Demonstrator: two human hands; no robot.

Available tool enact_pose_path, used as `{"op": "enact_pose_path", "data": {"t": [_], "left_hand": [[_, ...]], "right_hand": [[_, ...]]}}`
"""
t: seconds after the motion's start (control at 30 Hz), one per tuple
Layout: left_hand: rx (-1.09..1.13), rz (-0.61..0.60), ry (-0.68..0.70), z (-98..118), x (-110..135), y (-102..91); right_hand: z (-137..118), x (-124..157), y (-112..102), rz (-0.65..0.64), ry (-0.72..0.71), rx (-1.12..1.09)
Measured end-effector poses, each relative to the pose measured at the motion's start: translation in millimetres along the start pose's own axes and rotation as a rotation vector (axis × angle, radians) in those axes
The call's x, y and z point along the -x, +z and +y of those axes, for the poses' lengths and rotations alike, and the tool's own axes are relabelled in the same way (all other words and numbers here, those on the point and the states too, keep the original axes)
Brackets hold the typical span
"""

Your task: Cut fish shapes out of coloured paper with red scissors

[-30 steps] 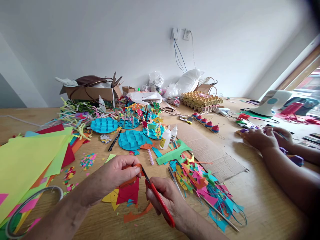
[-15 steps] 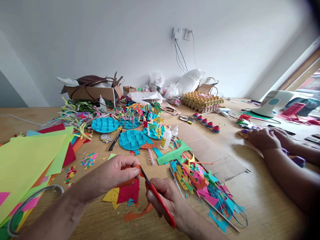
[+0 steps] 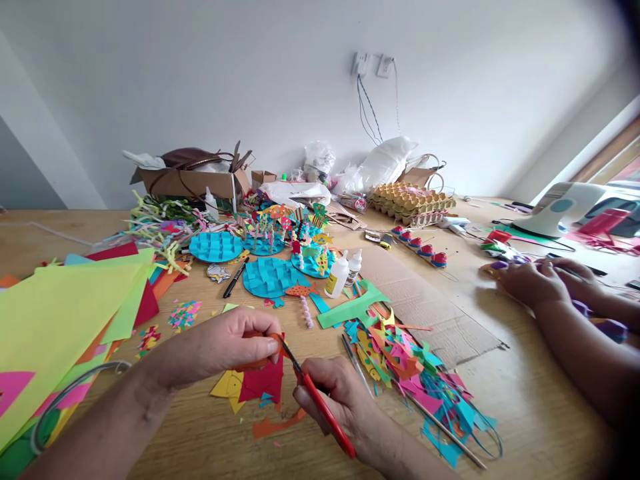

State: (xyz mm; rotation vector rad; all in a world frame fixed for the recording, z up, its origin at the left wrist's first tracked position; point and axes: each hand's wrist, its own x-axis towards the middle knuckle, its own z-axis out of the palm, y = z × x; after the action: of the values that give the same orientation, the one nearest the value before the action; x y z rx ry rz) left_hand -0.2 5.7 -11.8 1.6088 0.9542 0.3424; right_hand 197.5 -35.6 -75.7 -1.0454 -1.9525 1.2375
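My left hand [image 3: 245,343] pinches a piece of orange paper [image 3: 256,335], mostly hidden behind its fingers. In my right hand [image 3: 333,393] is a pair of red-handled scissors [image 3: 325,410], its dark blades pointing up and left to the paper's edge. Whether the blades are parted is hard to tell. Under my hands lie red paper [image 3: 264,383], yellow paper pieces [image 3: 229,387] and an orange offcut [image 3: 277,423]. An orange spotted paper fish [image 3: 301,290] on a lilac twisted stem rests farther forward, near blue paper-covered discs [image 3: 275,277].
Two glue bottles [image 3: 337,275] stand before a cardboard sheet [image 3: 425,310]. Coloured scraps [image 3: 400,367] are heaped at the right, stacked coloured sheets [image 3: 75,313] at the left. Another person's hands [image 3: 537,283] work at the far right. Egg cartons [image 3: 413,200] sit near the wall.
The view has shifted slightly, so the table's things appear a little farther right. Both hands keep nearly the same pose, with the scissors still at the orange paper.
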Motion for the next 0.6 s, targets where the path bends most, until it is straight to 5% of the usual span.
{"op": "enact_pose_path", "data": {"t": [0.6], "left_hand": [[0.066,-0.037,-0.075,1.5,0.0,4.4]], "right_hand": [[-1.7,-0.4,-1.9,0.018,-0.054,0.114]]}}
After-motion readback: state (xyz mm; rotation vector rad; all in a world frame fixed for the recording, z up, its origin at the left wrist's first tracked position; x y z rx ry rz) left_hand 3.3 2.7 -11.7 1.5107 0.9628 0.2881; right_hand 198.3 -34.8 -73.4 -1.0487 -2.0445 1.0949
